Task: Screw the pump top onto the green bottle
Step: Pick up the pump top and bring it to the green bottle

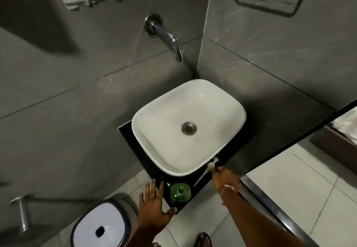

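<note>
A green bottle (pixel 180 192) stands upright with its neck uncovered on the black counter (pixel 135 146), at the near corner below the basin. The white pump top (pixel 211 164) lies on the counter to the right of the basin, its long dip tube (pixel 200 179) pointing toward me. My right hand (pixel 224 178) has its fingertips pinched on the pump's collar. My left hand (pixel 154 206) hovers just left of the bottle with fingers spread, its thumb near the counter's front edge, not touching the bottle.
A white square basin (pixel 168 161) with a metal drain fills most of the counter. A chrome spout (pixel 170 37) juts from the grey tiled wall above it. A white-lidded bin (pixel 100 225) stands on the floor at lower left. A mirror or glass edge runs along the right.
</note>
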